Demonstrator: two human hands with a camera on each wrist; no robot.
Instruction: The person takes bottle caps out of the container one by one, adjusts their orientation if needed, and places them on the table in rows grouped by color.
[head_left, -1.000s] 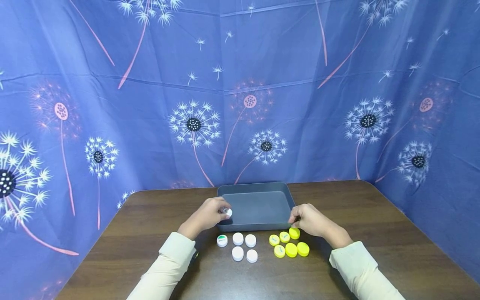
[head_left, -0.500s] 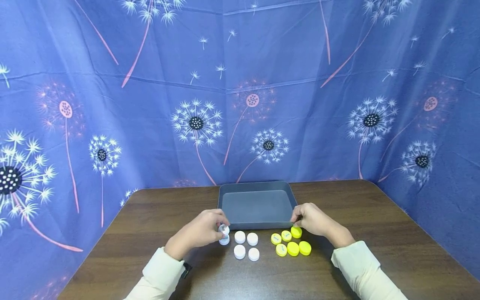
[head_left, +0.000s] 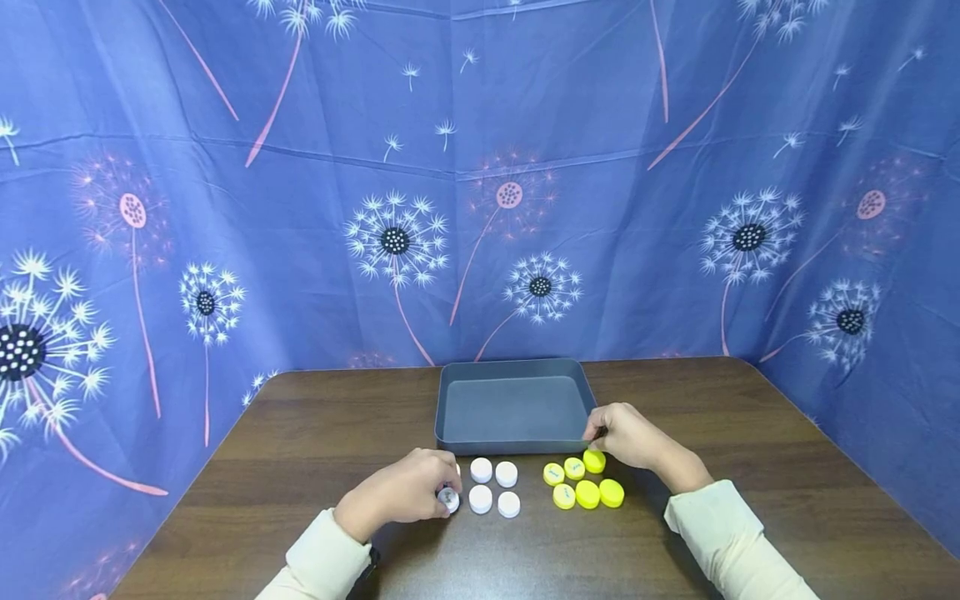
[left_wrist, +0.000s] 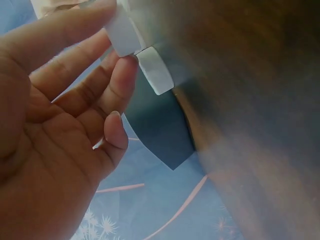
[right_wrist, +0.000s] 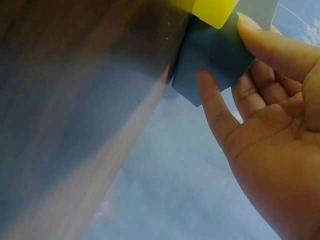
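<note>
My left hand (head_left: 405, 490) pinches a white bottle cap (head_left: 448, 500) at the table, left of several white caps (head_left: 481, 499). Its greyish hollow side shows upward. Another white cap, mostly hidden behind my fingers, sits just beyond it. In the left wrist view the pinched cap (left_wrist: 123, 34) is close beside a second white cap (left_wrist: 156, 71). At the front right corner of the dark grey tray (head_left: 517, 445), my right hand (head_left: 636, 437) pinches the rim with thumb and finger. Directly below that hand, a yellow cap (head_left: 594, 462) lies against the tray's front.
Several yellow caps (head_left: 587, 494), some with printed tops, lie in two rows in front of the tray. The brown wooden table (head_left: 337, 408) extends to both sides. Behind it hangs a blue dandelion-print cloth (head_left: 322, 308).
My left hand has moved from over the tray's left front corner down toward me, bringing the white cap to the table before another white cap. My right hand stays at the tray corner.
</note>
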